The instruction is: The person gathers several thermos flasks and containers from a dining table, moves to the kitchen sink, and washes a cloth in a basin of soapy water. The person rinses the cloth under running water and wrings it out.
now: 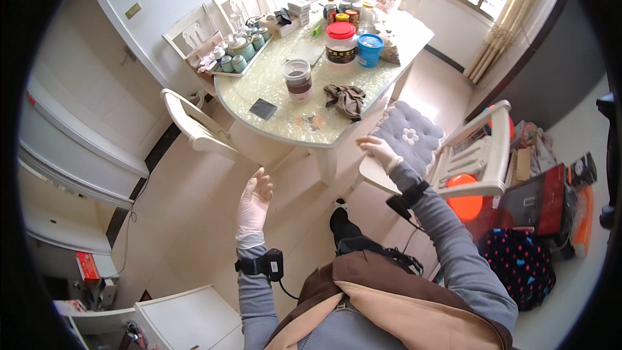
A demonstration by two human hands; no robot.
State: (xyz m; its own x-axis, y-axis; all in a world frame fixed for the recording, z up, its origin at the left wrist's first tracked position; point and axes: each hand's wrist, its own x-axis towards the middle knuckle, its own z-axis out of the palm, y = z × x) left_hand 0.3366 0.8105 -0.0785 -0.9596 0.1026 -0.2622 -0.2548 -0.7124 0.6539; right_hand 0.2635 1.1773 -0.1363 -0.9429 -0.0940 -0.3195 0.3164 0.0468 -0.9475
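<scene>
My left hand (254, 200), in a thin whitish glove, hangs over the tiled floor with nothing in it, its fingers loosely bent. My right hand (381, 151), gloved too, is empty beside the grey seat cushion (409, 133) of a white wooden chair (493, 155). In front of me stands a dining table (306, 129) with a shimmering pale top. On its near end are a clear plastic jar with a brown band (297, 82), a small dark square (263, 108) and a crumpled brown cloth (346, 101). Neither hand touches the table.
Farther back stand a red-lidded jar (340, 41), a blue tub (370, 51) and a tray (238, 74) of teaware. Another white chair (194, 124) is at the table's left. An orange-red round object (464, 199) and a polka-dot fabric item (517, 267) lie to my right. A white cabinet (189, 318) stands lower left.
</scene>
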